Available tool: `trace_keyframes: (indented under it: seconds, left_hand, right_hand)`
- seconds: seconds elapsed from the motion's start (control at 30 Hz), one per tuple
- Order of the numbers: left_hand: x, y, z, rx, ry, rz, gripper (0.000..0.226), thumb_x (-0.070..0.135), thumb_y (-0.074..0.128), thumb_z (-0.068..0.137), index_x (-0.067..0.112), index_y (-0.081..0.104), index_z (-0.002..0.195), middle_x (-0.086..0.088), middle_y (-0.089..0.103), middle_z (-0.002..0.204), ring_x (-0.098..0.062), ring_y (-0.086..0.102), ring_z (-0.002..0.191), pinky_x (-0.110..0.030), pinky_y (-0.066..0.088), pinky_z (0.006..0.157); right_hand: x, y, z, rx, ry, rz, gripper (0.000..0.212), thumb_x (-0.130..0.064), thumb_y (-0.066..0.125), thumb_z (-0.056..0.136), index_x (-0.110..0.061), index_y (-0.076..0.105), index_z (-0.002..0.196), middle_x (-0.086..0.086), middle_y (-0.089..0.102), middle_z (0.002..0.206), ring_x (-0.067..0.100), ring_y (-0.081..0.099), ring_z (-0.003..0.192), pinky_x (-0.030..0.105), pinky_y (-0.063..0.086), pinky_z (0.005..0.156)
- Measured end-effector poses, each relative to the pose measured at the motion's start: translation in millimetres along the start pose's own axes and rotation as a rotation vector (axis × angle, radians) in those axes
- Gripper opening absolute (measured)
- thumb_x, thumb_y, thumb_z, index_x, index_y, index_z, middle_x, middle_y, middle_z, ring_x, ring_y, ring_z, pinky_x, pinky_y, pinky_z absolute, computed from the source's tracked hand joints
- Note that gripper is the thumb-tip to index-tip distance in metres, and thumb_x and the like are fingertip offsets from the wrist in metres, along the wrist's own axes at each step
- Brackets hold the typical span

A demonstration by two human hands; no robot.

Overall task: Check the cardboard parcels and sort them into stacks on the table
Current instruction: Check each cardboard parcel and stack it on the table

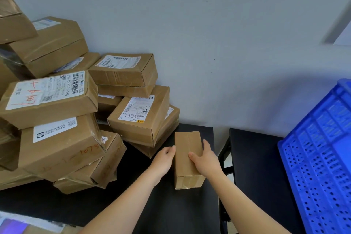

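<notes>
A narrow plain cardboard parcel (187,146) lies lengthwise on the black table (167,207), near its right edge. My right hand (206,159) grips its right side, thumb on the top face. My left hand (164,159) presses against its left side with the fingers curled. To the left rises a loose heap of taped cardboard parcels (62,112), many with white shipping labels, one marked in red pen. The nearest heap parcel (139,118) leans just behind the held one.
A second black table (254,167) stands to the right across a narrow gap. On it a blue perforated plastic crate (319,157) fills the right edge. A grey wall (209,43) closes the back. Paper with a purple patch (17,224) lies bottom left.
</notes>
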State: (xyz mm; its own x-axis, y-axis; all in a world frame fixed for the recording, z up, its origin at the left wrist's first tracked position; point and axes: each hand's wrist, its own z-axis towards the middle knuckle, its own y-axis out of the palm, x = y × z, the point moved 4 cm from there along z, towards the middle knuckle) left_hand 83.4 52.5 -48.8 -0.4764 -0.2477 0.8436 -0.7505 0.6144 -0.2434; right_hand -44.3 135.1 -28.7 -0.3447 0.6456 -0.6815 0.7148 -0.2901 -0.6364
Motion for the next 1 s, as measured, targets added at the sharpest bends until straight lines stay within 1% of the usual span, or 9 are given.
trace_keyframes:
  seconds: [0.1, 0.2, 0.27, 0.33, 0.43, 0.57, 0.63, 0.8, 1.0]
  left_hand:
    - [-1, -11, -1, 0.071, 0.020, 0.056, 0.041, 0.036, 0.036, 0.102, 0.020, 0.043, 0.139, -0.001, 0.048, 0.138, -0.020, 0.046, 0.127, -0.037, 0.038, 0.103]
    - [0, -16, -1, 0.077, 0.030, 0.097, 0.038, 0.027, 0.039, 0.102, 0.019, 0.044, 0.139, -0.002, 0.046, 0.141, -0.020, 0.046, 0.127, -0.037, 0.038, 0.107]
    - [1, -18, -1, 0.083, 0.032, 0.111, 0.037, 0.023, 0.041, 0.102, 0.018, 0.044, 0.139, -0.003, 0.046, 0.141, -0.021, 0.047, 0.127, -0.038, 0.038, 0.107]
    - [2, -18, 0, 0.086, 0.027, 0.117, 0.037, 0.021, 0.042, 0.101, 0.017, 0.045, 0.138, -0.004, 0.047, 0.141, -0.022, 0.047, 0.127, -0.037, 0.038, 0.108]
    - [0, -20, 1, 0.090, 0.027, 0.118, 0.037, 0.018, 0.044, 0.100, 0.016, 0.046, 0.137, -0.005, 0.048, 0.140, -0.022, 0.048, 0.126, -0.038, 0.038, 0.108]
    - [-2, -23, 1, 0.097, 0.019, 0.127, 0.038, 0.016, 0.047, 0.099, 0.015, 0.046, 0.137, -0.005, 0.049, 0.139, -0.021, 0.049, 0.125, -0.038, 0.039, 0.107]
    - [-2, -23, 1, 0.100, 0.020, 0.131, 0.038, 0.017, 0.047, 0.099, 0.016, 0.046, 0.137, -0.005, 0.048, 0.139, -0.021, 0.049, 0.125, -0.037, 0.039, 0.107]
    - [0, -21, 1, 0.108, 0.023, 0.139, 0.039, 0.018, 0.049, 0.098, 0.017, 0.046, 0.137, -0.003, 0.048, 0.139, -0.021, 0.049, 0.124, -0.034, 0.040, 0.105]
    - [-2, -19, 2, 0.119, 0.005, 0.150, 0.040, 0.018, 0.050, 0.098, 0.018, 0.045, 0.137, -0.003, 0.046, 0.141, -0.021, 0.047, 0.126, -0.032, 0.039, 0.103]
  right_hand:
    - [-12, -3, -5, 0.104, -0.084, -0.087, 0.072, -0.040, 0.051, 0.094, -0.026, 0.009, 0.151, 0.006, 0.032, 0.148, 0.025, 0.046, 0.124, 0.040, 0.049, 0.095]
    - [-24, 1, -9, 0.130, -0.156, -0.253, 0.071, -0.042, 0.050, 0.093, -0.025, 0.011, 0.150, 0.008, 0.017, 0.155, 0.029, 0.029, 0.137, 0.044, 0.041, 0.104]
    - [-29, 5, -10, 0.117, -0.169, -0.337, 0.073, -0.046, 0.050, 0.091, -0.025, 0.011, 0.149, 0.009, 0.009, 0.158, 0.031, 0.021, 0.141, 0.046, 0.035, 0.109]
    - [-32, 9, -10, 0.079, -0.139, -0.381, 0.082, -0.056, 0.052, 0.087, -0.025, 0.008, 0.150, 0.011, 0.003, 0.158, 0.033, 0.018, 0.142, 0.047, 0.032, 0.110]
    - [-33, 15, -9, 0.006, -0.072, -0.429, 0.102, -0.068, 0.055, 0.078, -0.025, -0.001, 0.151, 0.014, -0.004, 0.158, 0.036, 0.018, 0.142, 0.048, 0.032, 0.110]
    - [-33, 17, -10, -0.015, -0.037, -0.519, 0.117, -0.075, 0.058, 0.069, -0.025, -0.010, 0.151, 0.017, -0.010, 0.158, 0.037, 0.017, 0.142, 0.047, 0.029, 0.110]
    - [-32, 17, -9, -0.013, -0.034, -0.523, 0.118, -0.073, 0.060, 0.069, -0.025, -0.011, 0.150, 0.016, -0.010, 0.158, 0.037, 0.017, 0.142, 0.046, 0.031, 0.108]
    - [-31, 16, -10, -0.005, -0.036, -0.478, 0.110, -0.060, 0.064, 0.075, -0.027, -0.010, 0.150, 0.013, -0.009, 0.158, 0.036, 0.020, 0.140, 0.043, 0.038, 0.103]
    - [-29, 11, -9, 0.002, -0.023, -0.393, 0.104, -0.050, 0.064, 0.078, -0.028, -0.007, 0.150, 0.012, -0.006, 0.158, 0.037, 0.018, 0.141, 0.044, 0.039, 0.102]
